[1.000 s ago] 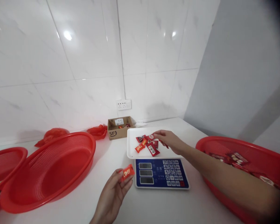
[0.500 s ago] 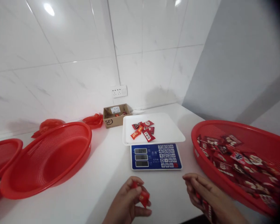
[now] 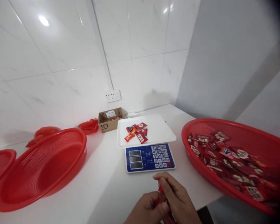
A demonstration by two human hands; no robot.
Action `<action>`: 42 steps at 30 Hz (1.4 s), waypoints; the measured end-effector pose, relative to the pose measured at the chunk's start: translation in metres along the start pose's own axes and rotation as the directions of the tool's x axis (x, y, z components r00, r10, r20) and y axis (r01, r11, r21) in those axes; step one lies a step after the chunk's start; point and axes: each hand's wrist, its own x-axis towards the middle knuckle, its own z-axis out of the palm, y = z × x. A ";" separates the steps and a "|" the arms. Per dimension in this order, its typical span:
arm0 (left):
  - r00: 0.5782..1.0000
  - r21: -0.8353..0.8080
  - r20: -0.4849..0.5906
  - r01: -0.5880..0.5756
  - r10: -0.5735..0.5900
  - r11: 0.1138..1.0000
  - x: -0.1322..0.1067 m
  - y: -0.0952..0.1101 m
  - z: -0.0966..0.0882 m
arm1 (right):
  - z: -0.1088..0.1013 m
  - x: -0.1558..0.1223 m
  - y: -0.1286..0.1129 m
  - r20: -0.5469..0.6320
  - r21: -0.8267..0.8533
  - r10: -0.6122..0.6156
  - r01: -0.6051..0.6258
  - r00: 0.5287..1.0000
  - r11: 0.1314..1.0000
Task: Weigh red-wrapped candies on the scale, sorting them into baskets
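My left hand (image 3: pixel 148 207) and my right hand (image 3: pixel 178 199) meet low in front of the scale, both closed. Between them are small red snack packets (image 3: pixel 160 189), mostly covered by the fingers, so how many cannot be seen. Just beyond my hands stands a digital scale (image 3: pixel 150 158) with a blue keypad panel. On its white tray (image 3: pixel 162 129) lies a loose cluster of red snack packets (image 3: pixel 142 137), one of them more orange-red (image 3: pixel 130 135).
At the right a large red basket (image 3: pixel 189 154) holds many similar packets. Another red basket (image 3: pixel 70 174) stands left, with part of a third (image 3: pixel 10 154) beside it. A small cardboard box (image 3: pixel 112 124) and red plastic bags (image 3: pixel 88 126) sit along the tiled wall.
My hands have come together; before, they were apart, each with a red packet. The view has shifted slightly. The packets on the tray look the same.
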 end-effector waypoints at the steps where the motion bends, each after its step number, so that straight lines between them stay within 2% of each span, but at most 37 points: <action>1: 0.999 0.019 -0.041 0.028 -0.027 0.999 0.001 -0.003 -0.001 | 0.001 0.001 0.002 -0.008 0.056 0.064 -0.064 0.998 0.996; 5: 0.993 0.113 -0.113 0.054 -0.041 0.992 0.006 -0.008 -0.001 | 0.006 0.004 0.003 -0.031 0.330 0.197 -0.176 0.980 0.927; 7: 0.993 0.199 -0.118 0.030 -0.006 0.980 0.006 -0.005 0.001 | 0.007 0.007 0.003 -0.020 0.485 0.238 -0.199 0.971 0.852; 9: 0.993 0.313 -0.088 -0.042 0.073 0.949 0.005 0.003 0.000 | 0.005 0.011 0.003 -0.028 0.641 0.284 -0.201 0.958 0.741; 12: 0.965 0.512 -0.048 -0.196 0.256 0.836 0.003 0.028 -0.011 | -0.004 0.021 0.005 -0.041 0.822 0.355 -0.171 0.934 0.544; 14: 0.925 0.673 -0.092 -0.215 0.369 0.707 0.007 0.052 -0.024 | -0.011 0.027 0.005 -0.022 0.882 0.390 -0.166 0.920 0.441; 15: 0.903 0.747 -0.125 -0.187 0.411 0.638 0.012 0.065 -0.033 | -0.014 0.028 0.004 -0.011 0.897 0.401 -0.169 0.916 0.409; 16: 0.885 0.814 -0.158 -0.134 0.438 0.565 0.018 0.078 -0.042 | -0.016 0.029 0.002 -0.003 0.904 0.408 -0.172 0.913 0.392; 19: 0.862 0.871 -0.196 -0.066 0.468 0.487 0.042 0.110 -0.068 | -0.019 0.025 -0.005 0.001 0.899 0.401 -0.176 0.916 0.401; 21: 0.855 0.886 -0.211 -0.037 0.474 0.461 0.053 0.121 -0.079 | -0.020 0.021 -0.007 0.002 0.888 0.389 -0.180 0.921 0.422; 23: 0.842 0.892 -0.229 -0.020 0.488 0.452 0.053 0.125 -0.081 | -0.022 0.017 -0.007 0.013 0.874 0.381 -0.195 0.924 0.445; 25: 0.836 0.886 -0.238 -0.021 0.494 0.464 0.042 0.121 -0.075 | -0.026 0.015 -0.004 0.044 0.857 0.368 -0.224 0.929 0.465; 27: 0.858 0.856 -0.231 -0.045 0.459 0.515 0.024 0.110 -0.064 | -0.028 0.012 -0.001 0.079 0.835 0.361 -0.260 0.929 0.485; 31: 0.938 0.626 -0.201 -0.098 0.281 0.773 -0.006 0.071 -0.040 | -0.024 0.009 0.004 0.095 0.763 0.382 -0.314 0.919 0.565; 33: 0.958 0.523 -0.182 -0.097 0.221 0.847 -0.013 0.048 -0.034 | -0.019 0.008 0.006 0.104 0.731 0.403 -0.345 0.909 0.589; 37: 0.961 0.381 -0.146 -0.164 0.235 0.910 -0.013 0.013 -0.033 | -0.008 0.005 0.007 0.141 0.658 0.419 -0.401 0.897 0.637; 40: 0.952 0.331 -0.138 -0.215 0.273 0.919 -0.012 0.006 -0.035 | -0.002 0.000 0.005 0.175 0.590 0.374 -0.401 0.911 0.700; 42: 0.935 0.394 -0.132 -0.255 0.328 0.883 -0.013 0.009 -0.035 | 0.001 -0.002 0.006 0.201 0.556 0.332 -0.387 0.921 0.736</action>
